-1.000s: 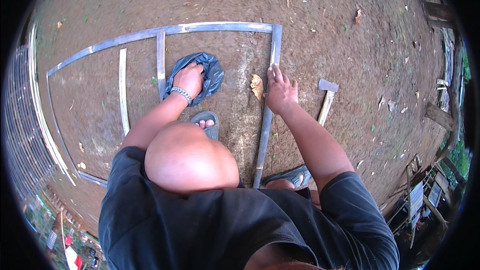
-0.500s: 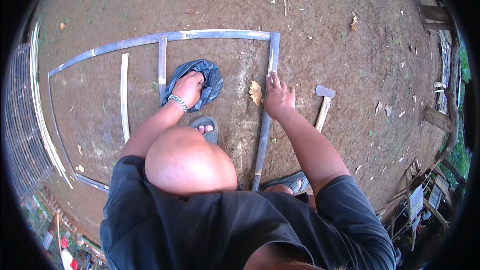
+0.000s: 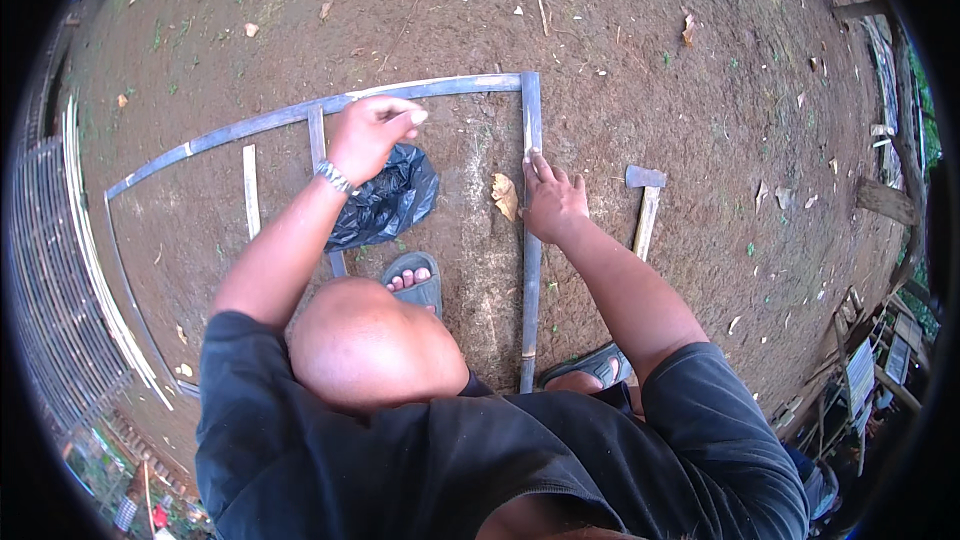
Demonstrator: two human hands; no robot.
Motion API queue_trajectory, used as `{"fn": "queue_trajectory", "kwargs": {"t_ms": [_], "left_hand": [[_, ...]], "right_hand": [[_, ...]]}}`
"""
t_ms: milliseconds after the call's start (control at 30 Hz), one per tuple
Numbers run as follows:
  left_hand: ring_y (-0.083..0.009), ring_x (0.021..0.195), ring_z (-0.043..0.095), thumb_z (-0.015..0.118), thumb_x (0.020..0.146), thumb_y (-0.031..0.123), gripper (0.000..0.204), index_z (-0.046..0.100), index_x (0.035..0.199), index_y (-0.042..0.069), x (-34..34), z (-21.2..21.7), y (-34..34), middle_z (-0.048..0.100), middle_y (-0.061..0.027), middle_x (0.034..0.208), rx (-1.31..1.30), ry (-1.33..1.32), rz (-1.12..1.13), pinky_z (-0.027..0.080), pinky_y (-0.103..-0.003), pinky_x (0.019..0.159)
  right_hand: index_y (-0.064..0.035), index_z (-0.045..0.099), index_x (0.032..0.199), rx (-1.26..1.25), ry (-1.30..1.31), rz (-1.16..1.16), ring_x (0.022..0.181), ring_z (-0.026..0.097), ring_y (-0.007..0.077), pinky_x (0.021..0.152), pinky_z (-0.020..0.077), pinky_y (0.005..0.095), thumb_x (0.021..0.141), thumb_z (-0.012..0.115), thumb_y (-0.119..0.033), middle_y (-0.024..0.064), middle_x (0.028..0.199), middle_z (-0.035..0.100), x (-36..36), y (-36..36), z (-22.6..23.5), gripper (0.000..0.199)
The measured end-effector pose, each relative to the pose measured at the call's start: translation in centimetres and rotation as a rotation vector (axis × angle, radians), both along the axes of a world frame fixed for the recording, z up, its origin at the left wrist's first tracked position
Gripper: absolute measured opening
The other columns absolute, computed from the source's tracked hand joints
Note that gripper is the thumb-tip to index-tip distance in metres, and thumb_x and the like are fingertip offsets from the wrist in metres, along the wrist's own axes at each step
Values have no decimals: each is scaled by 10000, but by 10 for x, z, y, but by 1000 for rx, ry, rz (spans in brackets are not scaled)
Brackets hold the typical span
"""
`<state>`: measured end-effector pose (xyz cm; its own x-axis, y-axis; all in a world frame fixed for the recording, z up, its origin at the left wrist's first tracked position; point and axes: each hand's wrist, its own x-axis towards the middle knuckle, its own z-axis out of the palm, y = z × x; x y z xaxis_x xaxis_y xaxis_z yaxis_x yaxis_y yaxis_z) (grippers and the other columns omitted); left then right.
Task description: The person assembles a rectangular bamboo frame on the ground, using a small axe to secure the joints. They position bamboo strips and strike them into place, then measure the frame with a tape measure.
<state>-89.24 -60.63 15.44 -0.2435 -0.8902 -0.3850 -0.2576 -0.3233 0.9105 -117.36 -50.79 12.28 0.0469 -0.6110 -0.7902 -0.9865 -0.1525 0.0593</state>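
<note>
My left hand (image 3: 368,138) is raised above a black plastic bag (image 3: 398,202), its thumb and fingers pinched together. Whatever sits in that pinch, if anything, is too small to make out. The bag lies with its mouth spread, beside a short crosspiece (image 3: 317,130) of the strip frame. My right hand (image 3: 556,202) rests with fingers stretched out on the right-hand strip (image 3: 531,285), which looks like split bamboo. This strip meets the long far strip (image 3: 440,87) at a corner. To the right of that hand lies a hatchet (image 3: 646,202) with a wooden handle.
A loose pale strip (image 3: 250,190) lies left of the bag. One dry leaf (image 3: 504,197) is between my hands. Long pale slats (image 3: 90,230) and a slatted panel (image 3: 48,270) edge the left side. Wooden posts (image 3: 886,202) stand at the right. My sandaled feet flank the right-hand strip.
My left hand has come out of the black bag and lifted up and away, fingers pinched. My right hand stays on the strip. The view has shifted slightly.
</note>
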Motion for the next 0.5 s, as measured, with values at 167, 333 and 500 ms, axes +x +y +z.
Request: {"fn": "queue_trajectory", "kwargs": {"t_ms": [167, 333, 500], "left_hand": [[-119, 906, 718, 742, 933, 172, 220, 768, 1074, 5, -66, -20, -40, 773, -72, 987, -103, -75, -287, 555, -253, 771], [-145, 952, 717, 749, 910, 191, 207, 787, 1066, 59, -122, -69, -62, 766, -84, 1054, -183, -145, -322, 552, -295, 813], [-208, 876, 718, 755, 892, 207, 165, 802, 1007, 100, -152, -120, -72, 760, -80, 919, -431, -197, -252, 544, -336, 824]], "right_hand": [[-136, 78, 1657, 50, -59, -66, 1549, 249, 278, 1241, 256, 547, 993, 532, -264, 11, 1733, 31, 0, -4, 9, 815], [-139, 69, 1659, 46, -84, -80, 1544, 264, 284, 1242, 251, 552, 995, 487, -177, 8, 1736, 19, -1, -4, 3, 786], [-143, 137, 1650, -46, -102, -95, 1530, 264, 282, 1238, 251, 568, 970, 612, -350, 7, 1715, 99, -4, 5, -14, 855]]}}
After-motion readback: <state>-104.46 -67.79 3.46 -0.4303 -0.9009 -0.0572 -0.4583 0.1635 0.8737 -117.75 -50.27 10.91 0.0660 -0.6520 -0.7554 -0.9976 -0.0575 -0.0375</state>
